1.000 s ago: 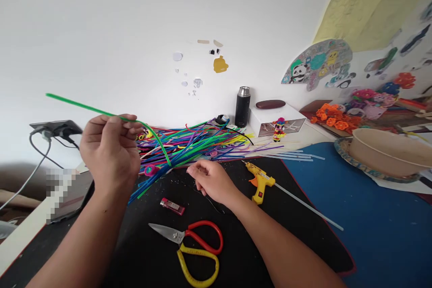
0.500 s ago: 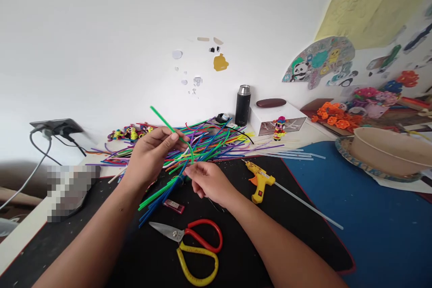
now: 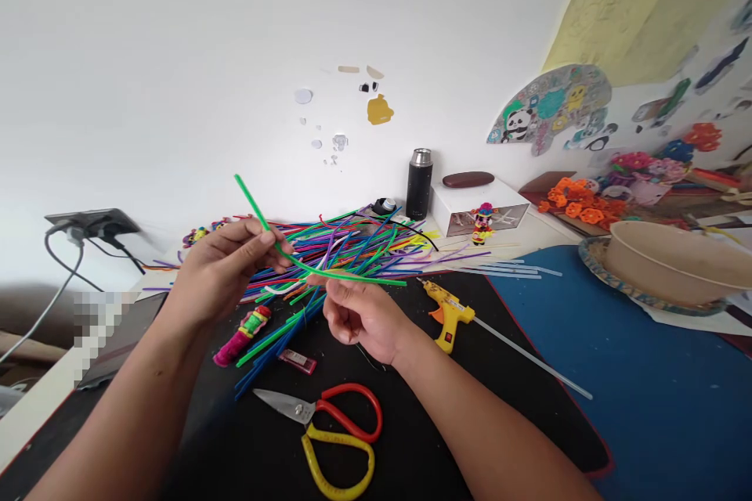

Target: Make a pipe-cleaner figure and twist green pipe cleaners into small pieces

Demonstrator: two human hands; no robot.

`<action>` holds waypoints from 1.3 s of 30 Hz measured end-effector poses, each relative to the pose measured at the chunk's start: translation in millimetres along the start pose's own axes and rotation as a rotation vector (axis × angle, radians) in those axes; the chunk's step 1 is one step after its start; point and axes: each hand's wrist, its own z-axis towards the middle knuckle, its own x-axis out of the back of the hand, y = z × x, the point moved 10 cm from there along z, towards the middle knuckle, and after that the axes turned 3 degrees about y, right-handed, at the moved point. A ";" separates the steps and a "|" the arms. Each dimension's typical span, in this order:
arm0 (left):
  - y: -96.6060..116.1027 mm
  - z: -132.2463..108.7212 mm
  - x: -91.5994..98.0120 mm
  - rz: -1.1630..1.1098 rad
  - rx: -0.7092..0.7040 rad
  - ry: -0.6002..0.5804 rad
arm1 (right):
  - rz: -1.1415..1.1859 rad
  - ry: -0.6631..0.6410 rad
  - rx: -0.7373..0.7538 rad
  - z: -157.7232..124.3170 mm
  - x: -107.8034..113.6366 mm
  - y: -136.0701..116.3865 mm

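The person's left hand [image 3: 226, 270] and right hand [image 3: 367, 317] are both bare, with slender fingers and rounded thumbs. The long left forearm [image 3: 138, 399] and right forearm [image 3: 470, 415] are uncovered too, and one small round mole [image 3: 157, 373] marks the left.

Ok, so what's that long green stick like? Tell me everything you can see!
The green stick is long, thin and bright green; it looks slightly fuzzy, like a pipe cleaner. It bends in a soft curve: one end slants up to the left, the other runs nearly level to the right. The left hand pinches it between thumb and fingers. It passes by the fingertips of the right hand and seems to touch them.
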 end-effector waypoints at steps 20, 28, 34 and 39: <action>-68.4 -99.9 116.6 0.994 0.094 0.030 | 0.075 0.207 0.133 1.9 24.7 -20.8; -87.9 -107.7 120.5 1.151 0.001 -0.050 | 0.102 0.198 0.128 2.5 24.1 -17.7; -103.8 -111.8 126.0 1.328 0.026 -0.111 | 0.106 0.194 0.141 1.1 21.5 -17.8; -104.0 -105.0 126.2 1.297 0.060 -0.090 | 0.092 0.205 0.141 0.4 20.6 -19.6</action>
